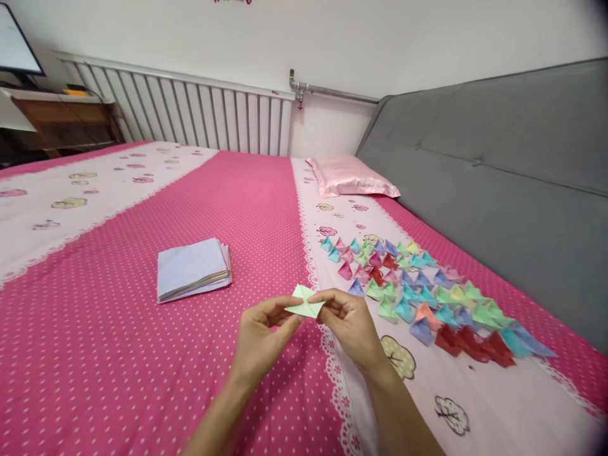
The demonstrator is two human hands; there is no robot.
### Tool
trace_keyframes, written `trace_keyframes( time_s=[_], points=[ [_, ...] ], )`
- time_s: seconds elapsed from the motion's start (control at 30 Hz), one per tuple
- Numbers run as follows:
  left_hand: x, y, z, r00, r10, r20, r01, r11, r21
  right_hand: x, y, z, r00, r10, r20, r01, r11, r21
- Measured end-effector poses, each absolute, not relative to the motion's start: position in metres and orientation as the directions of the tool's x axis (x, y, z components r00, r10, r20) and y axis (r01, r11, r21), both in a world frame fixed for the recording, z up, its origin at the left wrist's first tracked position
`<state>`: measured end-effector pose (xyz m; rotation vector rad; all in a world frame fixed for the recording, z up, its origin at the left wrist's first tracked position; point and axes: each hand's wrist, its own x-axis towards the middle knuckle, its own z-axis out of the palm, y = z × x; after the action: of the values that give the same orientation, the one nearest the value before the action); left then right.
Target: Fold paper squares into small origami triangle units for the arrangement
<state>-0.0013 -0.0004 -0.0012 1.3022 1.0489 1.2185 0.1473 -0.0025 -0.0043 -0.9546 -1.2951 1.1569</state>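
Between my two hands is a small pale green folded paper (306,305), creased into a diamond-like shape and held above the bed. My left hand (263,335) pinches its left corner between thumb and fingers. On the right side, my right hand (349,323) grips the other corner the same way, its lower fingers curled under. To the right lie many small folded paper boats (418,294) in green, blue, red, pink, purple and yellow, set in loose rows. A stack of paper sheets (192,266), pale lavender on top with coloured edges below, rests to the left of my hands.
Everything lies on a bed with a pink dotted and floral bedspread (247,202). A pink satin pillow (354,176) sits at the back near the grey padded headboard (498,139). A white radiator (190,107) lines the wall. A monitor (18,41) stands on a desk (61,120) at far left.
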Motion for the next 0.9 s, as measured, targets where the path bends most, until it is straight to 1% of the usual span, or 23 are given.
trace_keyframes(
  time_s=[0.1, 0.2, 0.33, 0.47, 0.67, 0.8, 0.9],
  points=[
    [-0.002, -0.002, 0.001, 0.09, 0.989, 0.118, -0.055, -0.114, 0.992, 0.149, -0.004, -0.001, -0.091, 0.965, 0.246, -0.051, 0.242, -0.969],
    [-0.003, -0.003, 0.003, 0.07, 0.988, 0.14, -0.028, -0.138, 0.99, 0.15, -0.005, 0.003, -0.088, 0.957, 0.277, -0.004, 0.278, -0.961],
    [-0.004, -0.003, 0.004, 0.084, 0.986, 0.146, -0.012, -0.145, 0.989, 0.147, -0.006, 0.005, -0.052, 0.947, 0.318, 0.042, 0.32, -0.946],
    [-0.003, -0.003, 0.004, 0.06, 0.991, 0.121, -0.016, -0.12, 0.993, 0.142, -0.007, 0.006, -0.003, 0.937, 0.35, 0.041, 0.35, -0.936],
    [0.001, -0.005, 0.005, 0.018, 0.993, 0.116, -0.074, -0.114, 0.991, 0.134, -0.01, 0.004, 0.088, 0.937, 0.337, 0.05, 0.334, -0.941],
    [0.001, -0.005, 0.006, 0.037, 0.993, 0.111, -0.079, -0.108, 0.991, 0.129, -0.01, -0.001, 0.18, 0.941, 0.287, 0.003, 0.291, -0.957],
    [0.0, -0.004, 0.006, 0.066, 0.993, 0.097, -0.053, -0.094, 0.994, 0.128, -0.01, -0.003, 0.212, 0.937, 0.278, -0.026, 0.29, -0.957]
  ],
)
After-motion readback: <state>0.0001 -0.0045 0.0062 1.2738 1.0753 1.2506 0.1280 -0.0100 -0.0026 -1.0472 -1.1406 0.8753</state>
